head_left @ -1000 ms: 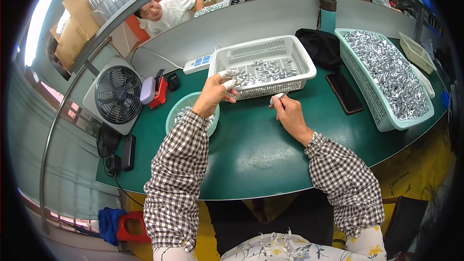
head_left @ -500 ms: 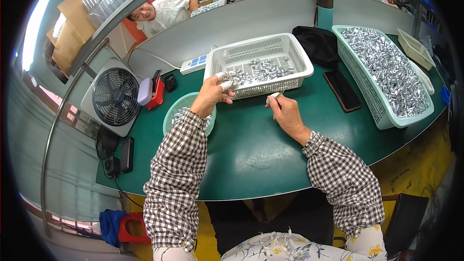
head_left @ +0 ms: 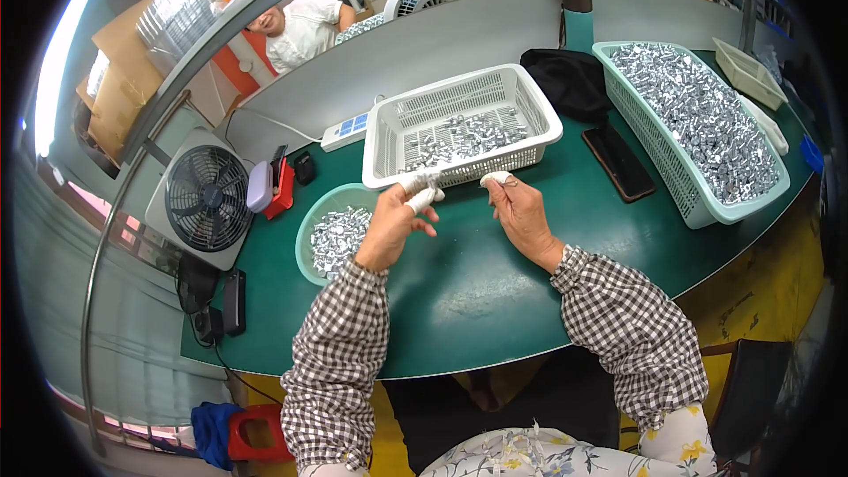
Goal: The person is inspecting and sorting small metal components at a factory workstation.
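Where the white basket [head_left: 496,164] is taken as the landmark, two checked sleeves [head_left: 340,362] are seen well on its near side, partly over one green table [head_left: 477,300]. Just on the near side of the basket, two hands are held apart: by the white-covered thumb and forefinger of the left hand [head_left: 397,219], one small silvery piece [head_left: 434,181] seems to be pinched, while by the thumb and forefinger of the right hand [head_left: 524,212] one thin metallic item [head_left: 507,182] is pinched, though its kind cannot be told. The silvery piece could be dropped if its feel is dulled by the finger coverings, and it could then be lost among the metal parts [head_left: 468,137] spread inside the basket. To the left of the basket and nearer, one round pale-green bowl [head_left: 303,243] is set just beside the left forearm, by which it could be nudged if the elbow were swung outward. To the right of the basket, one phone [head_left: 618,163] is laid, and farther right one long mint basket [head_left: 755,210] is heaped so high that parts could be spilled by a knock. Three containers of parts are counted in all; the parts themselves are too many to be counted. Beyond the white basket, one flask [head_left: 577,26], one grey partition [head_left: 495,31] and, past that, three other people [head_left: 305,31] are seen.
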Demonstrator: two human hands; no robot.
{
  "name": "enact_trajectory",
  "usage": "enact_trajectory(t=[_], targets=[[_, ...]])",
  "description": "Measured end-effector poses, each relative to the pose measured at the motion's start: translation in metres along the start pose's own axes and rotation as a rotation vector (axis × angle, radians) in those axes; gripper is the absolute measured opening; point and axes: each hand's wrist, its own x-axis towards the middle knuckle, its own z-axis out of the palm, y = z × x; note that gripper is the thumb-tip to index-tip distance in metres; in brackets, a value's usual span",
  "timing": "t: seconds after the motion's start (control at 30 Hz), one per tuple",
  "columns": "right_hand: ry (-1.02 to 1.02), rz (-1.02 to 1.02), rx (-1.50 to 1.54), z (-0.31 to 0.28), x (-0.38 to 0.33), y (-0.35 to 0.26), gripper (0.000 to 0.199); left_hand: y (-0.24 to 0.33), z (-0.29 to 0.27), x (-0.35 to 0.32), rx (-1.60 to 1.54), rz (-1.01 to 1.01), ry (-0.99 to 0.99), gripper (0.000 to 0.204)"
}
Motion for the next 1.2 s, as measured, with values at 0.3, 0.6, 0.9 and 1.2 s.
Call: enact_trajectory(t=[0.3,0.6,0.9,1.2], targets=[[-0.069,-0.114,0.107,-0.001,-0.004,-0.024,0.010,-0.041,0.013,-0.014,-0.036,0.072,0.046,0.033],[-0.184,-0.218,0.117,-0.002,-0.008,-0.037,0.009,-0.058,0.012,-0.016,-0.065,0.081,0.062,0.032],[-0.277,-0.250,0.094,0.000,-0.010,-0.038,0.009,-0.063,0.011,-0.014,-0.082,0.081,0.035,0.031],[-0.288,-0.228,0.072,0.000,-0.010,-0.038,0.009,-0.059,0.014,-0.016,-0.078,0.060,0.029,0.030]])
